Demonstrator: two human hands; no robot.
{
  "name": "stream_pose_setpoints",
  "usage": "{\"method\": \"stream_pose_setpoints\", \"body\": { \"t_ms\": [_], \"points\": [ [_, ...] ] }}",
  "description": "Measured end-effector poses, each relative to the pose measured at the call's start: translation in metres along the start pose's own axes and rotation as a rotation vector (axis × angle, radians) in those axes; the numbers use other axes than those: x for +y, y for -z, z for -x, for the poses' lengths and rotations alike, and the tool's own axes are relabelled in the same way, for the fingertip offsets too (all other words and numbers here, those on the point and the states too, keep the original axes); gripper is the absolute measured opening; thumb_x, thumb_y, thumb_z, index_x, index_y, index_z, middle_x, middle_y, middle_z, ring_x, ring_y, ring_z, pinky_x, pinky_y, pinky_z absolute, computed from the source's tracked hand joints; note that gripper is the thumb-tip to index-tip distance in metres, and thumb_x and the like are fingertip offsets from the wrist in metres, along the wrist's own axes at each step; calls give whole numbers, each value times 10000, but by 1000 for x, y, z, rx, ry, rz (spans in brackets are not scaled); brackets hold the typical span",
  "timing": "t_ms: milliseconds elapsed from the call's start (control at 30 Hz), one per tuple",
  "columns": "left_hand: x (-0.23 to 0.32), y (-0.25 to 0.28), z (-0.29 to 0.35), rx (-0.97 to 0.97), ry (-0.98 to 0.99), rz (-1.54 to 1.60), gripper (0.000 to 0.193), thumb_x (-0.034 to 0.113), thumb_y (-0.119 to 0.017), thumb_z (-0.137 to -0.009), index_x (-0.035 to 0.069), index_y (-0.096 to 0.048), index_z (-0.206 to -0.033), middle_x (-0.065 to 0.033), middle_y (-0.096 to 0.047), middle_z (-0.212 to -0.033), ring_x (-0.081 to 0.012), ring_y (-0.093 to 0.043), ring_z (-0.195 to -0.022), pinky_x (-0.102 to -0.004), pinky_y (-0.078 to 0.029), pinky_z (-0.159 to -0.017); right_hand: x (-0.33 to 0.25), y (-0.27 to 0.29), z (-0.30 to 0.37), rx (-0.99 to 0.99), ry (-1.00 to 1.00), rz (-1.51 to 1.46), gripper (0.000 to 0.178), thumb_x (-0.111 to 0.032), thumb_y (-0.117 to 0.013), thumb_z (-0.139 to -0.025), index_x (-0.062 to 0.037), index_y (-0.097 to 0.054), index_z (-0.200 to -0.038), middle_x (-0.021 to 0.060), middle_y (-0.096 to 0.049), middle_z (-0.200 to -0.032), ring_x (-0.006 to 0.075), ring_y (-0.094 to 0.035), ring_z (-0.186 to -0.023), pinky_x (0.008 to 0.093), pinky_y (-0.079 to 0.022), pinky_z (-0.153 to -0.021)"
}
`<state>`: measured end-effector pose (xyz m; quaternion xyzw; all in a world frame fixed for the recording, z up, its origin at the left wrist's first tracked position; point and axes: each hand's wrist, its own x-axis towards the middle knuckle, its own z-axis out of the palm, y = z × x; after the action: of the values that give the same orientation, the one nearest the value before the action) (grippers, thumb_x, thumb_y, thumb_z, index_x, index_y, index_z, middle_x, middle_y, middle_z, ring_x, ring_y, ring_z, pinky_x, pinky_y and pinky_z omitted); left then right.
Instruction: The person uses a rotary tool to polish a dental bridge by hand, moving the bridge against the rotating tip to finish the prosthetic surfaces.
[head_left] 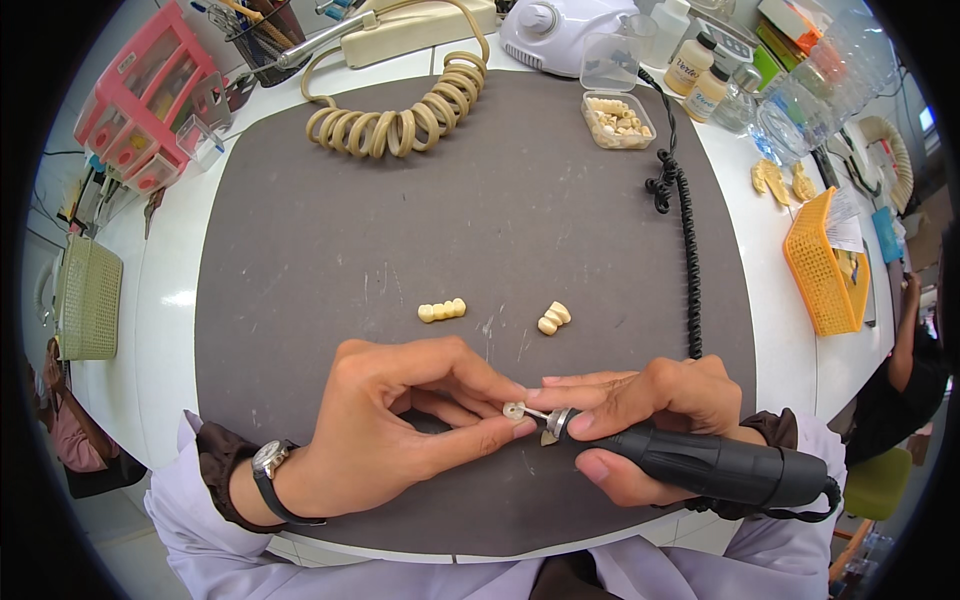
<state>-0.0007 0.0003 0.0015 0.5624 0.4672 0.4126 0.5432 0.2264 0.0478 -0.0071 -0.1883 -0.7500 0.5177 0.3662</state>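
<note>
Mat, the landmark: a dark grey mat (400,220) with rounded corners and scratches, on a white bench (168,270).
Sleeves: pale lavender, the left one (205,500) and the right one (790,530) at the mat's near corners; a wristwatch (268,458) with a dark strap on the left wrist.
Right hand: over the mat's near right part, this hand (655,405) is curled closed around a black handpiece (715,465), its thin metal tip pointing left.
Left hand: over the mat's near middle, this hand (385,415) has thumb and forefinger pinched together on a small tooth-coloured piece (513,411); the tip meets it, though contact is hard to confirm.
Joined teeth: around the mat's centre, just beyond the hands, a row of four (442,310) and, to its right, a shorter cluster (554,318).
Cord: a coiled black cord (690,270) runs along the mat's right side.
Baskets: a yellow one (820,300) off the mat's right edge, a pale green one (92,300) off its left.
Tooth box: a clear box (625,144), lid raised, holding loose teeth (618,118), at the mat's far right.
Hose: a beige coiled hose (400,128) across the mat's far left.
Drawers: a pink unit (135,85) beyond the mat's far left corner.
</note>
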Motion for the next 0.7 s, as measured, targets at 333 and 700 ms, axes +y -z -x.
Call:
{"method": "stream_pose_setpoints", "body": {
  "t_ms": [333,700],
  "points": [
    [1,0,-1,5,2,-6,121,-20,-766,-814,-45,-714,-920,-113,-731,-874,-159,-729,-813,-237,-605,-743,-4,5,-3,-82,4,14,185,2,-731,-801,45,-599,-922,259,-711,-873,407,-672,-1027,498,-527,-949],
    [2,-1,-1,0,-10,-36,165,-68,-786,-768,-78,-676,-891,-190,-720,-893,-215,-736,-791,-264,-614,-716,-4,4,-3,-79,-11,26,194,7,-738,-793,45,-601,-924,273,-709,-896,407,-669,-1035,493,-533,-939]
  ]
}}
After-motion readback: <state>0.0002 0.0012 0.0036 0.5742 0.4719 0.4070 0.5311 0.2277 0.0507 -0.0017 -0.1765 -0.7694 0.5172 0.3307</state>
